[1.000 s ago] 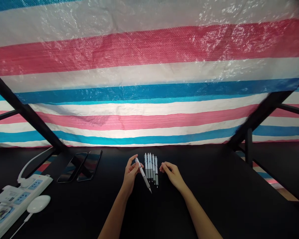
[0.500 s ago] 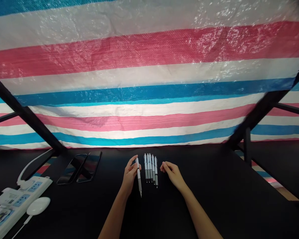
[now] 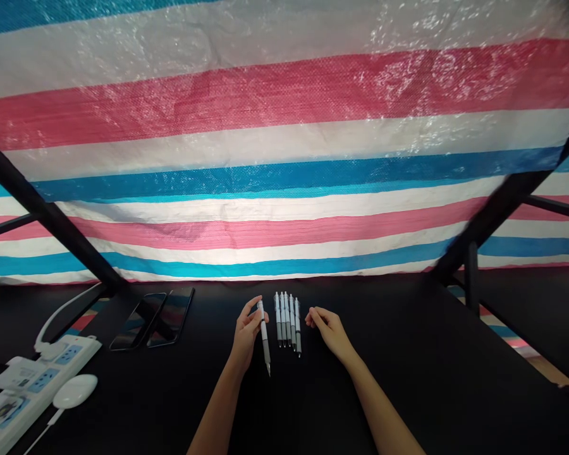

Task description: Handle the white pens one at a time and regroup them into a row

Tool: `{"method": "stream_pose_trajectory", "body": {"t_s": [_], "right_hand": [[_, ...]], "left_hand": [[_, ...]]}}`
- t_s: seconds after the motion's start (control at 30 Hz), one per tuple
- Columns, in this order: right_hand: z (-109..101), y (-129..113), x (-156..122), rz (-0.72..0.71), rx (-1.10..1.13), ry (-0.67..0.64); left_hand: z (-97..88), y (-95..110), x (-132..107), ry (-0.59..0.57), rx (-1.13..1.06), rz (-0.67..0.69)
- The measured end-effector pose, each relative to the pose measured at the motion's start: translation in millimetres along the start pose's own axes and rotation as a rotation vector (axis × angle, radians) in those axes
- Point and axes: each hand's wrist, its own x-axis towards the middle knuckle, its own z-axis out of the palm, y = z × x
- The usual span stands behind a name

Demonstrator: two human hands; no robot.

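Striped sheeting [image 3: 284,139] backed the table [image 3: 436,347]. Phones [image 3: 138,323] lay toward ten o'clock; the left hand [image 3: 247,332] pinched one pen [image 3: 264,336] high, probably to keep its six-o'clock tip free; five pens [image 3: 287,325] lay aligned at twelve; the right hand [image 3: 327,328] curled, seemingly empty, at one.

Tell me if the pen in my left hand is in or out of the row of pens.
Out: the left hand holds the pen beside the row of pens, with a gap between.
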Motion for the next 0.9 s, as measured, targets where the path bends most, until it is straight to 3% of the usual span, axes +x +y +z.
{"method": "stream_pose_trajectory", "body": {"t_s": [0.5,0.7,0.9], "right_hand": [[1,2,0,-0.008,-0.027,-0.017],[1,1,0,-0.006,-0.041,-0.024],[3,-1,0,-0.007,-0.056,-0.033]], "left_hand": [[0.6,-1,1,0.040,0.010,0.013],[1.5,-1,3,0.097,0.127,0.051],[-9.4,-4,10,0.176,0.229,0.087]]}}
